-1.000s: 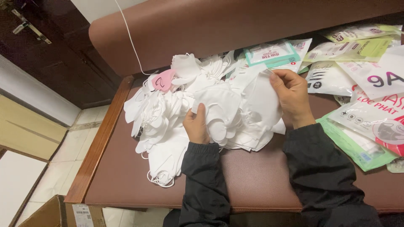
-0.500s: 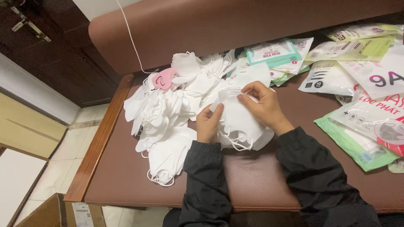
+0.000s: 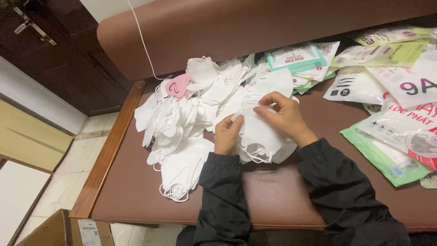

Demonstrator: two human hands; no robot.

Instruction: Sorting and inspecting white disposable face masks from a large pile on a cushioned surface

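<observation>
The picture's right edge cuts off the mask packets [image 3: 409,86]; a cardboard box [image 3: 54,230] is cropped below.

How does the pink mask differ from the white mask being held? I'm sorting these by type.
The pink mask is pink and lies untouched on top of the loose pile; the white mask is white and is pinched between the left hand and right hand. The pink mask looks smaller than the white mask. Both look like folded face masks and lie out of any packet.
</observation>
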